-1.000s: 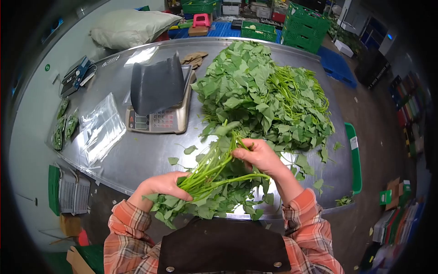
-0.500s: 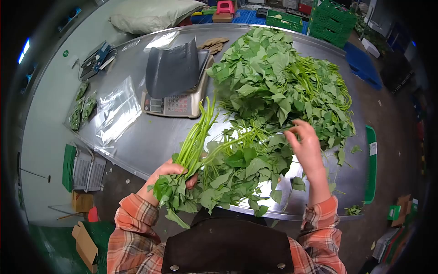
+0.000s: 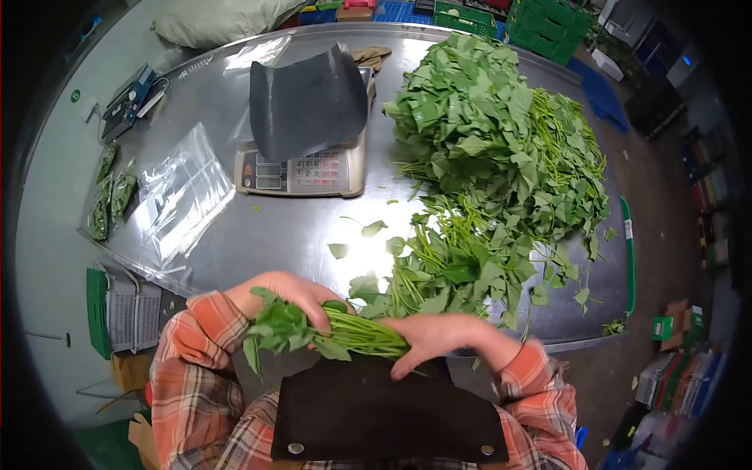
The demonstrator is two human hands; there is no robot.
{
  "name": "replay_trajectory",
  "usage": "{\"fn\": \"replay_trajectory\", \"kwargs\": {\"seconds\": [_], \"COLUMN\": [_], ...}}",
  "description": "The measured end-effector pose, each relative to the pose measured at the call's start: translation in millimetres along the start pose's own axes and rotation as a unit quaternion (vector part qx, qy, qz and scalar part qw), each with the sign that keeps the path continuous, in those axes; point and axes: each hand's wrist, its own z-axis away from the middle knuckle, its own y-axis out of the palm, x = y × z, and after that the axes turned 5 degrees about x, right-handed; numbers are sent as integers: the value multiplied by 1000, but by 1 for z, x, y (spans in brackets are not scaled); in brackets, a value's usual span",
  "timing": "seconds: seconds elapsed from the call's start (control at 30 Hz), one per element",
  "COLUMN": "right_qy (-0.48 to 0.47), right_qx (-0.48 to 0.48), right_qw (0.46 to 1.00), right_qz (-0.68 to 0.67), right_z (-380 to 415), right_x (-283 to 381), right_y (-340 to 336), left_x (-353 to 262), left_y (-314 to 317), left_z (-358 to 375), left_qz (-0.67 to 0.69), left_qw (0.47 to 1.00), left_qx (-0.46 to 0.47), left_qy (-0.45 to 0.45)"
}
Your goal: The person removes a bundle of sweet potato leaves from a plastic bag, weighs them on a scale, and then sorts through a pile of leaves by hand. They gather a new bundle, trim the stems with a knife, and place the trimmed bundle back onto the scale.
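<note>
A bunch of leafy greens (image 3: 356, 333) lies crosswise in front of my apron, its leaves to the left and its stem ends to the right. My left hand (image 3: 294, 296) is closed around it near the leaves. At the other end, my right hand (image 3: 435, 337) grips the stem ends, thumb below them. Just beyond the hands, a smaller heap of greens (image 3: 450, 262) rests on the metal table (image 3: 305, 239). Behind it rises a large pile of the same greens (image 3: 478, 117), leaves and stems mixed.
A scale (image 3: 313, 176) carries a dark curved sheet (image 3: 309, 102). To its left are clear plastic bags (image 3: 184, 196), packed greens (image 3: 121, 192) and a small device (image 3: 129, 102). Green crates (image 3: 548, 31) stand beyond the far edge; a grey-and-green crate (image 3: 129, 309) is at lower left.
My right hand has moved left from the heap onto the stem ends. The bunch has turned from upright to nearly level, and its loose trailing stems are now gathered in.
</note>
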Motion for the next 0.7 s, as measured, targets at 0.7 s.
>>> {"fn": "replay_trajectory", "kwargs": {"seconds": [0.7], "right_qy": [-74], "right_qx": [-187], "right_qw": [751], "right_qz": [-629], "right_z": [-97], "right_x": [-75], "right_y": [16], "left_x": [67], "left_y": [-14], "left_z": [-56], "left_qz": [219], "left_qw": [870], "left_qx": [-289], "left_qy": [332]}}
